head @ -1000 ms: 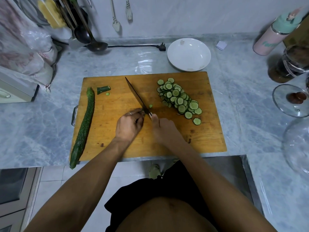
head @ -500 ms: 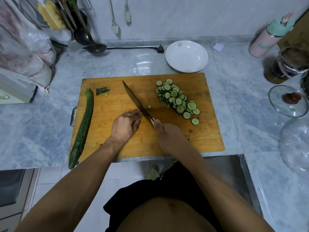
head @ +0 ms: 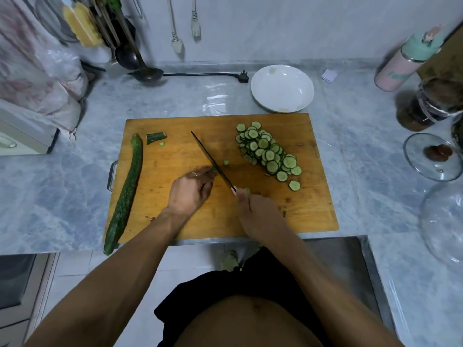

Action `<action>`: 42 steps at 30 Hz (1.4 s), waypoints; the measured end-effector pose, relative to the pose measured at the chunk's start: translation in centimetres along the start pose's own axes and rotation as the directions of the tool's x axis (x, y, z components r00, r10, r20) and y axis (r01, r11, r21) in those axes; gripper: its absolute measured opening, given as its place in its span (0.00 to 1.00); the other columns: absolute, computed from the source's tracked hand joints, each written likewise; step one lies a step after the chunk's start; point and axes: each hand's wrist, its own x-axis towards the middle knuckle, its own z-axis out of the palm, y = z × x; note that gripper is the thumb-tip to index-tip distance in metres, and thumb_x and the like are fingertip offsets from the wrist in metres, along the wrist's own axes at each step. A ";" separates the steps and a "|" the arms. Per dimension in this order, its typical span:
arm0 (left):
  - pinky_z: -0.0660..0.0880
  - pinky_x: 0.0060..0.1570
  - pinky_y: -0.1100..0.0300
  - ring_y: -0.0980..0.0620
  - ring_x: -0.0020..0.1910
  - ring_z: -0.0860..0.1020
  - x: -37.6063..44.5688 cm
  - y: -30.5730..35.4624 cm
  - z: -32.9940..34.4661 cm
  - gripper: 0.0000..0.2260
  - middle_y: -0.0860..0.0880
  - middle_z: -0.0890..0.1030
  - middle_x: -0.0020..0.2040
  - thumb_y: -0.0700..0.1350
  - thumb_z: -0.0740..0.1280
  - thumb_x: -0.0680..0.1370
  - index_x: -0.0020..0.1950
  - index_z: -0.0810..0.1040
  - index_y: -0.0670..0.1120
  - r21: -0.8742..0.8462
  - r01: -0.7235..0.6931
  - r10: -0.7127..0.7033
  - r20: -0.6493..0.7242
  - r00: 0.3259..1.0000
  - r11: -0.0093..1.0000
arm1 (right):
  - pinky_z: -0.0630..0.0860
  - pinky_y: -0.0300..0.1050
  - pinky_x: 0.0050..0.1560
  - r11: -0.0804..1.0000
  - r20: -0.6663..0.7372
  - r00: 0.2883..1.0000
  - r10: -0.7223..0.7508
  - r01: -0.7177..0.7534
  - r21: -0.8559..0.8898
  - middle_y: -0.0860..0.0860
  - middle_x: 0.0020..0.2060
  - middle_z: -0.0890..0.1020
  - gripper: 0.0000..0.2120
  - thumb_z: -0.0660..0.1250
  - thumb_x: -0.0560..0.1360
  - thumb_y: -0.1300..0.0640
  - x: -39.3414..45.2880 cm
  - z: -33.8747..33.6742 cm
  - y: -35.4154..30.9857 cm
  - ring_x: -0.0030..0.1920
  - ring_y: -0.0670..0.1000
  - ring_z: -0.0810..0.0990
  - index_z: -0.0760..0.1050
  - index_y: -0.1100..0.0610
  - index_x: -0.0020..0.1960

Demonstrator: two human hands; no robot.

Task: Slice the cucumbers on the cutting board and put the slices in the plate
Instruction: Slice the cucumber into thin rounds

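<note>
Green slices (head: 268,152) lie heaped on our wooden cutting board (head: 313,211), right of the knife (head: 213,162); a whole cucumber (head: 126,194) rests along its left edge. Our right hand (head: 258,211) grips the knife handle. Our left hand (head: 190,189) curls over a stub we can barely see. Behind sits the white plate (head: 282,88).

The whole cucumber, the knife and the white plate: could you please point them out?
whole cucumber (head: 126,194), head view, mid-length.
knife (head: 210,158), head view, blade's middle.
white plate (head: 260,95), head view, left rim.
</note>
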 end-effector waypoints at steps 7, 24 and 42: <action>0.80 0.50 0.55 0.47 0.56 0.82 0.0 -0.1 0.1 0.10 0.48 0.82 0.63 0.41 0.69 0.78 0.58 0.84 0.46 0.014 -0.009 0.009 0.002 1.000 1.000 | 0.59 0.45 0.32 0.999 -0.023 0.999 -0.032 0.032 0.016 0.51 0.31 0.76 0.29 0.45 0.85 0.46 -0.6 0.3 -0.2 0.30 0.42 0.70 0.75 0.59 0.38; 0.80 0.41 0.56 0.45 0.49 0.83 0.2 -0.1 -0.1 0.08 0.46 0.84 0.57 0.38 0.70 0.77 0.54 0.85 0.43 0.060 -0.069 0.069 0.000 0.998 0.996 | 0.70 0.49 0.48 0.984 0.025 0.995 0.093 -0.096 0.153 0.62 0.50 0.80 0.31 0.42 0.85 0.43 3.4 2.4 -2.1 0.50 0.60 0.78 0.76 0.64 0.56; 0.81 0.46 0.53 0.46 0.52 0.83 0.0 0.1 -0.2 0.08 0.48 0.82 0.61 0.40 0.68 0.79 0.56 0.85 0.44 0.011 -0.026 0.026 -0.018 0.999 1.000 | 0.65 0.43 0.39 0.997 -0.008 1.000 0.002 -0.001 0.078 0.50 0.30 0.74 0.28 0.45 0.85 0.46 -0.1 1.1 -0.6 0.31 0.44 0.71 0.73 0.58 0.37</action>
